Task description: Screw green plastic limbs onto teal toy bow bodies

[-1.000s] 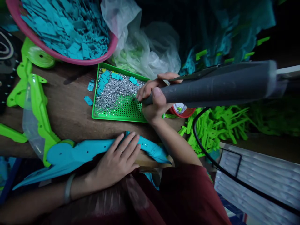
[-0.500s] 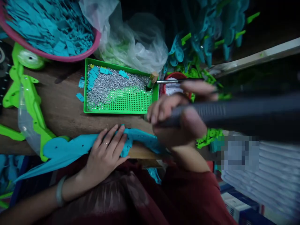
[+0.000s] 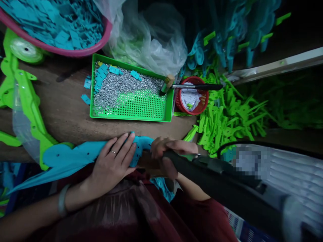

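A long blue plastic part [image 3: 75, 153] lies along the near edge of the wooden bench. My left hand [image 3: 114, 163] rests over its middle, fingers stretched across the top and thumb on the near side, gripping it. My right hand [image 3: 174, 153] is wrapped around the front of a black electric screwdriver [image 3: 202, 176], whose body runs back toward the lower right. The screwdriver's tip is hidden behind the fingers, at the right end of the blue part, so contact cannot be made out. Beyond the hands stands a green tray [image 3: 131, 118] of small silvery screws [image 3: 113, 90].
A hammer [image 3: 186, 86] lies across the tray's right rim and a red basket [image 3: 193, 111]. Green plastic parts [image 3: 227, 114] are heaped at right. A pink basin [image 3: 85, 52] of blue pieces stands back left, beside a clear plastic bag [image 3: 161, 47]. Larger green parts [image 3: 32, 114] lie left.
My right hand has brought the screwdriver down and toward me, to the blue part's right end. My left hand stays on the part. The view has shifted slightly.
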The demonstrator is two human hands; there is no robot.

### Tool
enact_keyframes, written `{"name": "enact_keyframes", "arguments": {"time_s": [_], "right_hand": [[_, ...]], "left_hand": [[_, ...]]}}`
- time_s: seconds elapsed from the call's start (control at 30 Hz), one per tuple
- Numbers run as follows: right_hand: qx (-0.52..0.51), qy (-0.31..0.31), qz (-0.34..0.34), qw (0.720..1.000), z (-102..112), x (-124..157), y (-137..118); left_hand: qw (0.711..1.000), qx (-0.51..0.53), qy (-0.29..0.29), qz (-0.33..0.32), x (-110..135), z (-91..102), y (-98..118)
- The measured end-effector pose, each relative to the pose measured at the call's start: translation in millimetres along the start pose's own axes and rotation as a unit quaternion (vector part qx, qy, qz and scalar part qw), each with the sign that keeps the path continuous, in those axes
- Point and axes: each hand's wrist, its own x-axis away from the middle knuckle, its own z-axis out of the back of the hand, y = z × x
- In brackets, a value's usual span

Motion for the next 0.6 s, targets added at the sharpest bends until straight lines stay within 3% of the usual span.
{"name": "enact_keyframes", "arguments": {"time_s": [0.07, 0.2, 0.27, 0.37, 0.43, 0.47, 0.53, 0.6], "right_hand": [[-0.016, -0.047, 0.029, 0.998, 0.4, -5.4, -2.0], [-0.046, -0.156, -0.005, 0.987, 1.4, -38.5, -9.3], [-0.076, -0.127, -0.006, 0.989, -7.4, -67.0, -6.2], [-0.105, 0.016, 0.026, 0.994, -30.6, -108.0, 7.2], [-0.093, 0.049, 0.029, 0.994, -43.8, -121.5, 14.0], [-0.079, 0.054, 0.027, 0.995, -47.5, -122.5, 15.1], [-0.034, 0.045, 0.025, 0.998, -48.0, -115.1, 12.6], [0.015, 0.040, 0.015, 0.999, -42.9, -101.6, 7.5]], "left_hand": [[1.000, -0.003, 0.007, 0.002, 1.8, -0.8, 0.7], [1.000, -0.008, 0.017, 0.014, 1.1, -7.2, 9.3], [0.999, -0.005, 0.026, 0.019, -1.7, -10.7, 15.7], [0.997, 0.053, 0.049, -0.028, 1.5, -10.4, 20.7], [0.979, 0.182, 0.043, -0.084, 16.2, -5.3, 18.1], [0.960, 0.266, 0.023, -0.079, 28.1, -1.6, 15.3], [0.906, 0.421, -0.031, 0.029, 58.6, 6.9, 8.5], [0.847, 0.484, -0.039, 0.217, 90.8, 15.6, 1.0]]}}
